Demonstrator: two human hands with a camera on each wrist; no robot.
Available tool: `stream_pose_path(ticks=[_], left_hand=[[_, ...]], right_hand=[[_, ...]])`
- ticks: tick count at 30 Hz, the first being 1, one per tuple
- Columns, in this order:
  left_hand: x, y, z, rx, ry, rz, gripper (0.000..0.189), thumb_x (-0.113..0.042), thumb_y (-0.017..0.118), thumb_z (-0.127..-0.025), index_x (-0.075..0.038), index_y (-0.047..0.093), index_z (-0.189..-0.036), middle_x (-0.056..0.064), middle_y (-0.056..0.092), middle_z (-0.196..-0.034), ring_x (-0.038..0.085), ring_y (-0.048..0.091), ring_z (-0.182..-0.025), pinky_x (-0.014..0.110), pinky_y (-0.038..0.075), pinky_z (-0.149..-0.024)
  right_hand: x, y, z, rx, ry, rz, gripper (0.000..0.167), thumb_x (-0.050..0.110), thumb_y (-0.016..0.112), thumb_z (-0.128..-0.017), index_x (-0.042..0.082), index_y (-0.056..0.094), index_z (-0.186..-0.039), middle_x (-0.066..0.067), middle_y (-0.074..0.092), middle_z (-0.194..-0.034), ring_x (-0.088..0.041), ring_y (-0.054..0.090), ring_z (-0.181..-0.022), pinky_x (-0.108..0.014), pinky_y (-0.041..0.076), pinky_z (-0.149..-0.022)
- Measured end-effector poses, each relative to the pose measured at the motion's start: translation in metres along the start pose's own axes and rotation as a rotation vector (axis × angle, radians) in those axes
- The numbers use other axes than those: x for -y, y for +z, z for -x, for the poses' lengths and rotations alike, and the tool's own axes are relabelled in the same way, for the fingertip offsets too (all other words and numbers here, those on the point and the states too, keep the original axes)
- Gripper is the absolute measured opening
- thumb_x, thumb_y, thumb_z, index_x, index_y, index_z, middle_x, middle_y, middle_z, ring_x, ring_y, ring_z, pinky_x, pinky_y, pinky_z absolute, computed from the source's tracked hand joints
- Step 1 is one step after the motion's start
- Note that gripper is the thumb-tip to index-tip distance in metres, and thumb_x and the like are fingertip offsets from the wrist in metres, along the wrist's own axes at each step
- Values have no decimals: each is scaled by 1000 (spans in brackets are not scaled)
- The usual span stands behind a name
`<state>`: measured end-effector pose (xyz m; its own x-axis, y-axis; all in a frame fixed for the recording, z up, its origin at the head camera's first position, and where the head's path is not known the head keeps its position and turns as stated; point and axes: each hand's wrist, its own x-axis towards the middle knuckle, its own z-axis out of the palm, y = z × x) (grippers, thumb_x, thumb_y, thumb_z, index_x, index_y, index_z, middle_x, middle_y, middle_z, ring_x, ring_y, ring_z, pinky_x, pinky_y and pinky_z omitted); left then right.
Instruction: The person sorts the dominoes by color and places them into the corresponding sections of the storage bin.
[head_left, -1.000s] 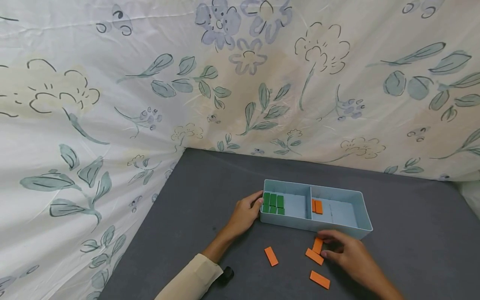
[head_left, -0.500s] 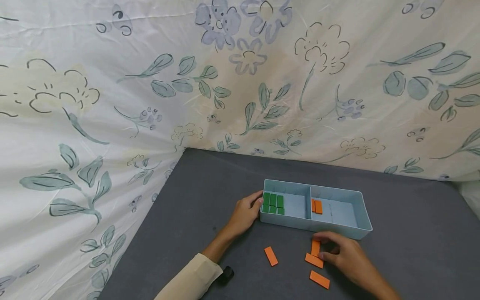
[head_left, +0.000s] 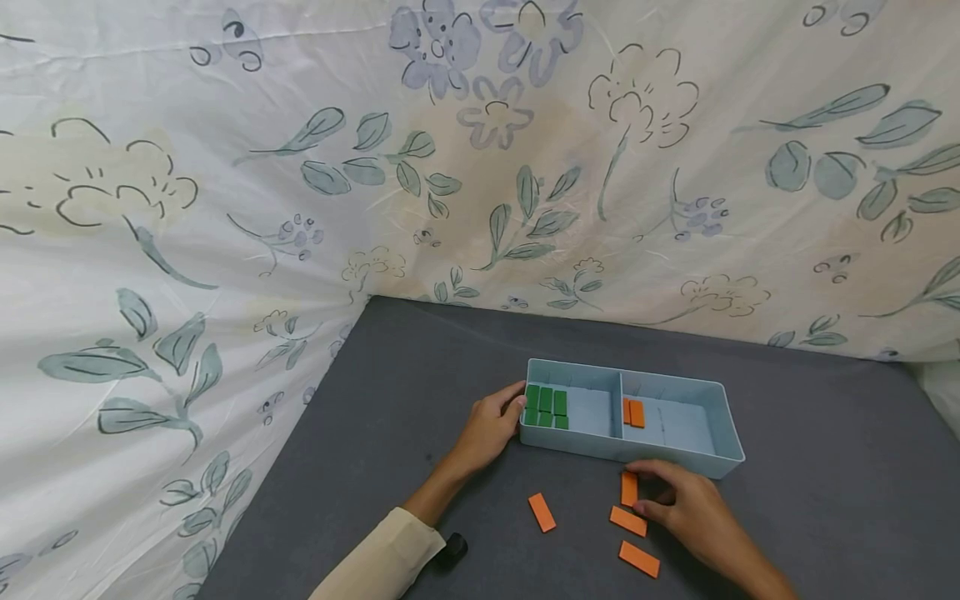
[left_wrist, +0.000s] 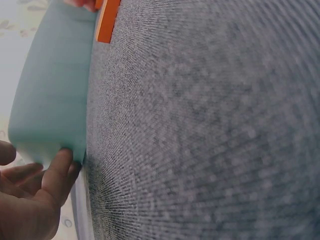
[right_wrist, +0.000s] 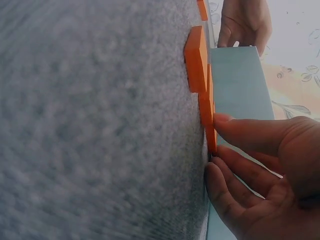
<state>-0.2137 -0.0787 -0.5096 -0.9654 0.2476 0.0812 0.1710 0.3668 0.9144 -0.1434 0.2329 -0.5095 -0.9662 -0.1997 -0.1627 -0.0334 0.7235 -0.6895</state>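
A light blue two-compartment box (head_left: 581, 448) lies on the dark cloth. My left hand (head_left: 487, 429) rests its fingertips (left_wrist: 61, 157) against the box's left end wall. My right hand (head_left: 693, 508) pinches a flat orange block (head_left: 629, 489) between thumb and fingers, just in front of the box's near wall. That block stands lengthwise toward the box and appears to lie on the cloth. Close below it lies a second orange block (head_left: 628, 521), with another orange block (head_left: 640, 559) nearer me. A further orange block (head_left: 542, 512) lies off to the left.
Several green blocks (head_left: 547, 402) stand in rows at the left end of the left compartment. Two orange blocks (head_left: 633, 413) sit beside the divider (head_left: 621, 406) in the right compartment. A black object (head_left: 452, 550) shows by my left sleeve. Floral cloth (head_left: 450, 208) hangs behind.
The pinched orange block has shifted slightly left and turned straighter toward the box. The orange block below it has turned and slid a little nearer me. My left hand stays at the box.
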Motion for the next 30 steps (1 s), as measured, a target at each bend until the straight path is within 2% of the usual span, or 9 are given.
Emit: stream_pose_path(ticks=[2, 4, 5, 7, 9, 11, 19, 26, 30], left_hand=[[0, 0, 0, -4, 5, 0, 49, -28, 48, -115, -3, 50, -157, 19, 73, -117, 17, 65, -95, 33, 51, -87], [0, 0, 0, -9, 7, -1, 49, -28, 48, -115, -3, 50, -157, 18, 71, -126, 18, 66, -101, 34, 51, -90], [0, 0, 0, -10, 7, -2, 49, -29, 48, -115, -3, 50, -157, 17, 72, -124, 18, 66, -100, 34, 51, -89], [0, 0, 0, -6, 6, -5, 49, -29, 48, -115, -3, 50, -157, 15, 73, -106, 15, 64, -88, 31, 51, -83], [1, 0, 0, -2, 4, -7, 49, -30, 48, -115, -4, 51, -157, 11, 68, -85, 12, 59, -74, 29, 48, -76], [0, -1, 0, 2, 6, -8, 49, -29, 48, -115, -4, 51, -157, 8, 62, -75, 9, 53, -66, 28, 46, -72], [0, -1, 0, 3, 6, -10, 49, -29, 49, -115, -4, 51, -157, 11, 62, -75, 9, 53, -65, 28, 45, -71], [-1, 0, 0, 3, 7, -7, 49, -29, 49, -115, -4, 51, -157, 12, 62, -74, 7, 51, -63, 26, 44, -68], [-1, 0, 0, 2, 8, -5, 48, -28, 49, -115, -3, 51, -156, 14, 63, -75, 7, 52, -65, 26, 45, -69]], right_hand=[[0, 0, -1, 2, 2, 0, 51, 9, 91, -82, 14, 74, -129, -10, 72, -124, -8, 69, -78, -27, 56, -67], [0, 0, -1, 6, -1, 2, 52, 8, 91, -81, 14, 74, -129, -11, 71, -125, -9, 69, -79, -28, 56, -68], [0, 0, -1, 8, -9, 9, 52, 8, 92, -81, 15, 74, -129, -12, 71, -125, -10, 68, -79, -29, 56, -68], [-1, 1, -1, 4, -27, 25, 52, 8, 92, -80, 15, 75, -128, -12, 70, -125, -10, 66, -80, -29, 55, -68], [-1, 1, -1, -2, -48, 37, 52, 8, 93, -79, 16, 75, -127, -11, 70, -123, -10, 65, -80, -28, 54, -68], [-2, 2, -1, -9, -69, 50, 52, 8, 93, -79, 16, 75, -127, -10, 70, -123, -9, 64, -81, -28, 54, -68], [-1, 1, -1, 2, -45, 33, 56, 6, 92, -80, 14, 72, -132, -11, 70, -125, -8, 68, -79, -28, 56, -69], [2, -2, 4, -47, -70, 62, 57, 7, 93, -79, 16, 72, -131, -10, 73, -126, -19, 73, -93, -40, 60, -79], [3, -4, 8, -88, -110, 48, 58, 5, 93, -78, 14, 72, -132, -9, 73, -127, -24, 73, -101, -33, 60, -80]])
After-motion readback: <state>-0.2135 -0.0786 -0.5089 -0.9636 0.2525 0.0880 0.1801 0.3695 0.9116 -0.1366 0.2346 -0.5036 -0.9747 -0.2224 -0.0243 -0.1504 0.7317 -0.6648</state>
